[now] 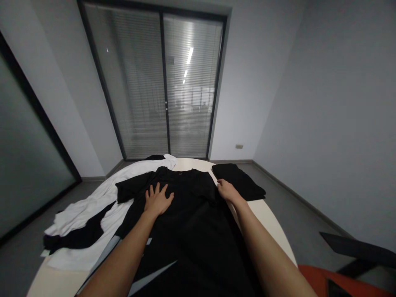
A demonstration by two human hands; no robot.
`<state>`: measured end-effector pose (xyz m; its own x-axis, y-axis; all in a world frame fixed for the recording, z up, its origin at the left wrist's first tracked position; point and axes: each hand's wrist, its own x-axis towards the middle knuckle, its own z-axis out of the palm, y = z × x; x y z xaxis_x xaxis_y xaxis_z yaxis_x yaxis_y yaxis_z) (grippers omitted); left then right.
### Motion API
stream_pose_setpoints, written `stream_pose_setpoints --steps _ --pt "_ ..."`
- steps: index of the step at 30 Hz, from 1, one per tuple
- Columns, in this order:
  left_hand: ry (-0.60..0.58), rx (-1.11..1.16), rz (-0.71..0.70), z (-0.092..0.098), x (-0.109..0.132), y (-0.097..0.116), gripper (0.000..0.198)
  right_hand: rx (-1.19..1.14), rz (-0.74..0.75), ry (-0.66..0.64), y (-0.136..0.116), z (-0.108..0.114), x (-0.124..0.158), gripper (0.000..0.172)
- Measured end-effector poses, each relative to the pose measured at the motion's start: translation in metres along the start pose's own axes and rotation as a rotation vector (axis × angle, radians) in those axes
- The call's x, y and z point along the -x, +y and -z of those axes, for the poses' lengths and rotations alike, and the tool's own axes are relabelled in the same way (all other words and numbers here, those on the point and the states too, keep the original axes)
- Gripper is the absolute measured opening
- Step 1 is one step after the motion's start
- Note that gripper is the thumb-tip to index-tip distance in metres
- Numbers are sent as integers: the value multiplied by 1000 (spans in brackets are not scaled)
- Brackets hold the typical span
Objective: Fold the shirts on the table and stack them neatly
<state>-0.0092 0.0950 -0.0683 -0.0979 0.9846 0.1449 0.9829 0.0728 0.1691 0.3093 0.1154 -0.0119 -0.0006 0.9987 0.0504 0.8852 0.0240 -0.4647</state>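
Note:
A black T-shirt [185, 222] lies spread on a pale round table [272, 222], its collar toward the far edge and a grey swoosh-like mark near the bottom of the view. My left hand [157, 200] rests flat on the shirt's upper left part, fingers spread. At the shirt's right sleeve is my right hand [227, 191], its fingers bent at the fabric's edge; whether they pinch the cloth is hard to make out. Just beyond it sits a folded black garment [238, 181].
White clothing [114, 185] with a black piece [83, 233] is heaped along the table's left side. A red chair seat [318, 280] with a black armrest [355, 247] stands at the lower right. Glass panels with blinds [139, 90] are beyond the table.

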Motion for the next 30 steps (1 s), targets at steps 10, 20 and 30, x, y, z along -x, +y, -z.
stream_pose_setpoints --steps 10,20,30 --pt "51 9 -43 -3 -1 0 63 176 244 -64 23 10 44 50" --pt "7 17 -71 -3 -2 1 63 347 292 94 24 6 56 49" --pt "25 32 -221 8 12 28 58 150 478 -180 13 -12 69 52"
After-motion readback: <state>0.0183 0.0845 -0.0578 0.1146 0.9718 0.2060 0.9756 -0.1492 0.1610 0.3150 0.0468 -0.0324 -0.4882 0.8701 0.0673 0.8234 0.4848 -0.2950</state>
